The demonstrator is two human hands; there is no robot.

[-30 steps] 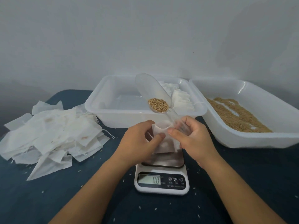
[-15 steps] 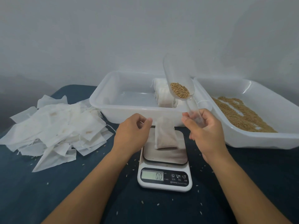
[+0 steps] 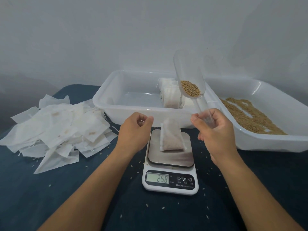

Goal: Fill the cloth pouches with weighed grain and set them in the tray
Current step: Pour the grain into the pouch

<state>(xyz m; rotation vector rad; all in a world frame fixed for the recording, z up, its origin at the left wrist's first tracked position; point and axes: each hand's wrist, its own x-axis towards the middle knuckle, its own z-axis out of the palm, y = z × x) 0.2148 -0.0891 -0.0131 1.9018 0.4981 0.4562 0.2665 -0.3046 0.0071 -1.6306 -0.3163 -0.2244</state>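
Note:
A filled white cloth pouch (image 3: 171,139) lies on the steel plate of the digital scale (image 3: 170,172), whose display reads 25.8. My right hand (image 3: 215,130) grips the handle of a clear plastic scoop (image 3: 189,77), held upright to the right of the pouch with some grain in its bowl. My left hand (image 3: 135,132) hovers just left of the pouch, fingers loosely curled and holding nothing. Behind the scale stands the white tray (image 3: 106,104) with several filled pouches (image 3: 170,95) at its right end.
A second white tray with loose grain (image 3: 250,114) sits at the right. A heap of flat empty pouches (image 3: 55,130) lies at the left on the dark blue tabletop. Stray grains dot the cloth around the scale.
Both hands let go of the pouch and drew apart, leaving it on the scale. The display went from 0.0 to 25.8. My right hand raised the scoop upright.

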